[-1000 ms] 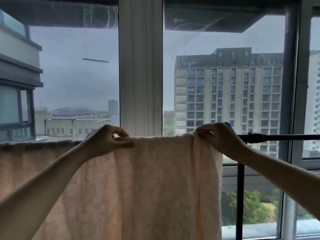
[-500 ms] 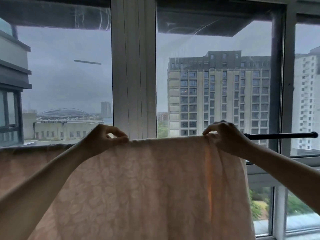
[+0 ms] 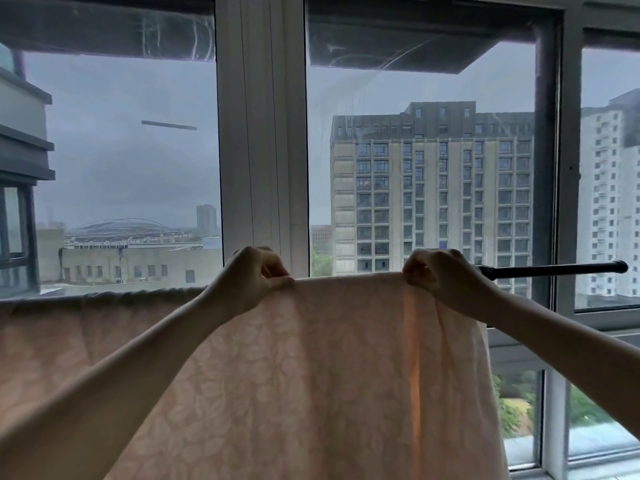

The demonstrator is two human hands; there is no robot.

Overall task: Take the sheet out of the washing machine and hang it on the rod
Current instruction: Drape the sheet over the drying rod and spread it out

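While both hands, left hand (image 3: 250, 278) and right hand (image 3: 440, 277), pinched the sheet (image 3: 311, 375) top edge, bare rod (image 3: 554, 270) stuck out at 3 o'clock, nearest the right.

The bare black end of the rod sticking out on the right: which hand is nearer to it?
Right. The right hand pinches the sheet just beside the rod's exposed stretch; the left hand grips the sheet's top edge farther along, near the window frame.

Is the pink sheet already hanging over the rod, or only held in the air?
Hanging: the sheet drapes down from the rod; both hands, left hand and right hand, pinch its top edge.
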